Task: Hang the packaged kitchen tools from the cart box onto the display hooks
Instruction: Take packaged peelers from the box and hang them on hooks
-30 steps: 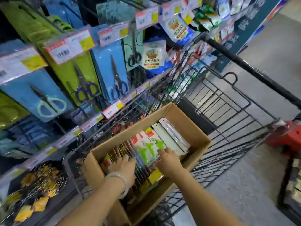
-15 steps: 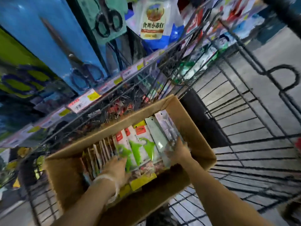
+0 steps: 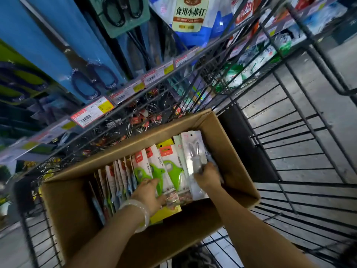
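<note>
Both my hands are down inside the cardboard box (image 3: pixel 228 144) that sits in the wire cart (image 3: pixel 301 151). My right hand (image 3: pixel 207 176) is curled around the lower part of a silvery clear pack (image 3: pixel 193 151), gripping it; the pack lies tilted on top of the others, its hang hole pointing away from me. What tool is inside it I can't quite make out through the glare, perhaps a small gray utensil. My left hand (image 3: pixel 148 192), with a pale bangle (image 3: pixel 138 209) at the wrist, rests with fingers spread and relaxed on the green tool packs (image 3: pixel 166 167), holding none of them. These packs lie just to the left of my right hand, overlapping one another. Farther left of my left hand, more packs (image 3: pixel 116 178) stand on edge in a row. Beyond both hands, past the cart's wire side, carded scissors (image 3: pixel 92 82) hang above a strip of price tags (image 3: pixel 90 114).
</note>
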A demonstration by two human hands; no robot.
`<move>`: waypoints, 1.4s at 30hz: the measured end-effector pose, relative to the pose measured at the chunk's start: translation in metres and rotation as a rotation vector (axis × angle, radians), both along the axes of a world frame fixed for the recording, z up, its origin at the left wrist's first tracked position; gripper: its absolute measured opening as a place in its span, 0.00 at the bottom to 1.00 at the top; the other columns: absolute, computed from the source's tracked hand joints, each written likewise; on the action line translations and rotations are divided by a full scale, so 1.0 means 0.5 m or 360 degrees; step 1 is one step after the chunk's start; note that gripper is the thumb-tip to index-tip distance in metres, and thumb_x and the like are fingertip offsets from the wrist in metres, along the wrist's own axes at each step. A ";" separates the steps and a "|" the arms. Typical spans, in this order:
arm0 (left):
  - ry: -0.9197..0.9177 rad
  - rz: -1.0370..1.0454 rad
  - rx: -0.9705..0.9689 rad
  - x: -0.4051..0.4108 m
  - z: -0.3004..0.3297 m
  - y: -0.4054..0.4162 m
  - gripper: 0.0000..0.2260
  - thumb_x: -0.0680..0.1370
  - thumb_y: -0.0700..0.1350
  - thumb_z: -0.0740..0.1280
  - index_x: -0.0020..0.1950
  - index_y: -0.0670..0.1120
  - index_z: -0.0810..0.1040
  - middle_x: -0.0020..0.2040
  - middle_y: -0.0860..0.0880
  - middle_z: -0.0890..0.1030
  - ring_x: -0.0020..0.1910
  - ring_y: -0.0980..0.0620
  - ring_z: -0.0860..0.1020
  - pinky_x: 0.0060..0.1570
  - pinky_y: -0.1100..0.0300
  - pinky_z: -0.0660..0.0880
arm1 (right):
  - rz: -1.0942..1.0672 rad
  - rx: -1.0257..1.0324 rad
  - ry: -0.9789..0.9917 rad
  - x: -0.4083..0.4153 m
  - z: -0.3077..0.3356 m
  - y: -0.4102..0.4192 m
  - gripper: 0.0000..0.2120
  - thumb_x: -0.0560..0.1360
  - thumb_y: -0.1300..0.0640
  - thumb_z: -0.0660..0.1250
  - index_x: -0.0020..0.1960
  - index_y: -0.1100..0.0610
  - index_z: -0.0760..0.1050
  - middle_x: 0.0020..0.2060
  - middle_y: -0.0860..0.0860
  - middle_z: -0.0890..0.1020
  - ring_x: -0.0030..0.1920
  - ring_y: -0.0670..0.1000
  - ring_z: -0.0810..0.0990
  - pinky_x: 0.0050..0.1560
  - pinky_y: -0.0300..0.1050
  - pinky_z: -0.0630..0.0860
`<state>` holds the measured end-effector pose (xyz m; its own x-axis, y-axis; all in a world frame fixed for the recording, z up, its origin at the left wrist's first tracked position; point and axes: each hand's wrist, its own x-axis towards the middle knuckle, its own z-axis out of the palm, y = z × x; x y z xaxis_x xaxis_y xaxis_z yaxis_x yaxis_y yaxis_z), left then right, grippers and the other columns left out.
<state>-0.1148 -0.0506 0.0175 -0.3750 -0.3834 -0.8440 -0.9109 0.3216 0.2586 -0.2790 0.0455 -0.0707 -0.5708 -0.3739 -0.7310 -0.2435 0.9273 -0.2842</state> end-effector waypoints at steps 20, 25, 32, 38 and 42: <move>0.0209 0.1831 0.0138 0.063 -0.068 0.060 0.37 0.66 0.46 0.78 0.71 0.41 0.66 0.66 0.43 0.74 0.61 0.41 0.75 0.61 0.48 0.73 | -0.0053 -0.0077 -0.0210 0.052 0.004 0.002 0.32 0.71 0.47 0.71 0.69 0.54 0.61 0.65 0.56 0.66 0.66 0.59 0.68 0.64 0.55 0.70; 0.0275 0.1929 0.0152 0.074 -0.061 0.069 0.35 0.69 0.41 0.76 0.73 0.43 0.64 0.66 0.44 0.74 0.63 0.42 0.73 0.65 0.47 0.70 | 0.0166 0.0018 -0.0206 0.054 -0.032 0.004 0.35 0.69 0.47 0.73 0.67 0.55 0.58 0.65 0.57 0.63 0.67 0.60 0.63 0.65 0.57 0.68; 0.0358 0.2039 0.0117 0.073 -0.065 0.076 0.29 0.68 0.40 0.77 0.66 0.42 0.71 0.58 0.44 0.80 0.55 0.44 0.79 0.60 0.48 0.74 | 0.0145 -0.0066 -0.0173 0.007 -0.024 -0.009 0.23 0.76 0.59 0.64 0.69 0.58 0.64 0.59 0.59 0.77 0.61 0.61 0.75 0.57 0.46 0.71; 0.0434 0.2091 0.0116 0.077 -0.055 0.084 0.24 0.69 0.36 0.75 0.62 0.39 0.71 0.55 0.43 0.81 0.50 0.45 0.80 0.52 0.54 0.76 | -0.0417 -0.0246 -0.0283 -0.006 0.011 0.005 0.16 0.79 0.62 0.58 0.65 0.60 0.71 0.58 0.58 0.78 0.59 0.59 0.77 0.53 0.43 0.72; 0.0446 0.2059 0.0112 0.086 -0.041 0.090 0.24 0.69 0.36 0.75 0.62 0.39 0.70 0.57 0.42 0.80 0.53 0.42 0.79 0.58 0.48 0.75 | -0.0664 -0.0447 -0.0359 0.013 0.050 0.017 0.13 0.79 0.58 0.60 0.62 0.61 0.72 0.54 0.56 0.78 0.58 0.58 0.77 0.57 0.48 0.72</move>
<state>-0.0720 -0.0056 -0.0029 0.0619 -0.5526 -0.8311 -0.4615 -0.7542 0.4671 -0.2725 0.0537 -0.0457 -0.5529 -0.3480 -0.7571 0.2243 0.8129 -0.5374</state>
